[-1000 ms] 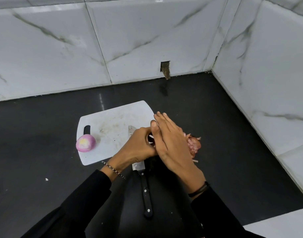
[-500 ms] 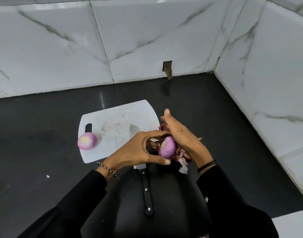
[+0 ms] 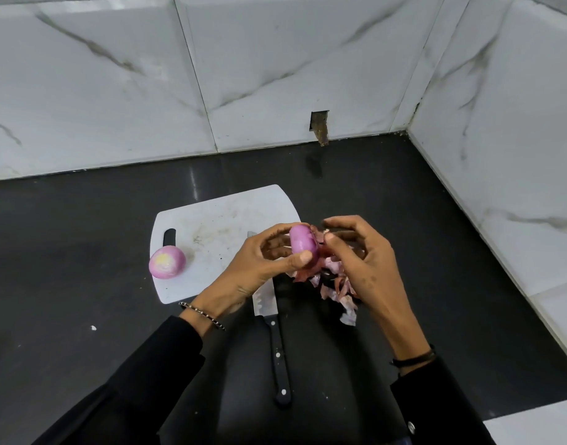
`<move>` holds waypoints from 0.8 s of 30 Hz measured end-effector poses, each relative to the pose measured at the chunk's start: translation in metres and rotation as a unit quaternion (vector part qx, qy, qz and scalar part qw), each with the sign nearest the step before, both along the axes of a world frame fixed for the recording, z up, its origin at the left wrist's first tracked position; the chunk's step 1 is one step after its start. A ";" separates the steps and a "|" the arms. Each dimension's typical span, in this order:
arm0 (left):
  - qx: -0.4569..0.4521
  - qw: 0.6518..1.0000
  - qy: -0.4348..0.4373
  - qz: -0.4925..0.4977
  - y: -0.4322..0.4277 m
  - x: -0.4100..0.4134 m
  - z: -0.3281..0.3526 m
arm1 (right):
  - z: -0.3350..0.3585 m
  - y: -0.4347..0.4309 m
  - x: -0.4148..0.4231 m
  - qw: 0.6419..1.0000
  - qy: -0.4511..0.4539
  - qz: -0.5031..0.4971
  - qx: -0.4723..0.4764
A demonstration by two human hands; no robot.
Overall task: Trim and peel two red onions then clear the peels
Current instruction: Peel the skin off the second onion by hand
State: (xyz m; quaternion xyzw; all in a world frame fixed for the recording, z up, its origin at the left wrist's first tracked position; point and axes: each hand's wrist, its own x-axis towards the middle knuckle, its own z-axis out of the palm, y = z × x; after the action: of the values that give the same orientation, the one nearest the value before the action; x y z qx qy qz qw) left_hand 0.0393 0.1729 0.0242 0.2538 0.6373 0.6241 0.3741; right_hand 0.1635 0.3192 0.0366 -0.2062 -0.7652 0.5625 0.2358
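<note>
The left hand [image 3: 259, 261] grips one red onion [image 3: 304, 244] above the counter [image 3: 83, 236] — the right hand [image 3: 362, 261], fingers curled, pinches the skin [image 3: 317, 234] at its end. The other onion [image 3: 166, 262] lies on the white board [image 3: 224, 220].

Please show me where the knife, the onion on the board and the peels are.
knife [image 3: 265, 301]: head view, blade near the handle.
onion on the board [image 3: 166, 262]: head view, its pale cut face.
peels [image 3: 347, 311]: head view, pale piece nearest the person.
</note>
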 end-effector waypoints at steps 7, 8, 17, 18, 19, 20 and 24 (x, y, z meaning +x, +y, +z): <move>0.041 0.997 -0.062 0.015 0.005 -0.003 -0.001 | 0.005 -0.003 0.012 0.996 0.032 0.055 0.064; 0.047 0.997 -0.067 0.007 0.005 -0.003 0.000 | 0.006 -0.003 0.013 0.994 0.038 0.053 0.084; 0.049 0.996 -0.078 0.006 0.008 0.000 0.005 | 0.008 -0.003 0.012 0.989 0.058 0.015 0.138; 0.049 0.995 -0.082 0.007 0.008 0.000 0.005 | 0.008 -0.003 0.012 0.989 0.060 0.009 0.133; 0.046 0.995 -0.088 0.008 0.008 0.000 0.007 | 0.007 -0.003 0.012 0.990 0.062 0.004 0.126; 0.038 0.994 -0.099 0.010 0.009 0.000 0.008 | 0.006 -0.002 0.012 0.991 0.062 0.002 0.121; 0.003 0.993 -0.118 0.025 0.011 0.002 0.010 | 0.005 -0.001 0.012 0.985 0.049 0.011 0.163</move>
State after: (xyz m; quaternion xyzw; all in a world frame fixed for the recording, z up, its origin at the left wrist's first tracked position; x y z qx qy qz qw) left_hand 0.0410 0.1840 0.0339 0.1638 0.5930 0.6610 0.4297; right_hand 0.1752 0.3186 0.0413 -0.1284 -0.8365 0.4420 0.2975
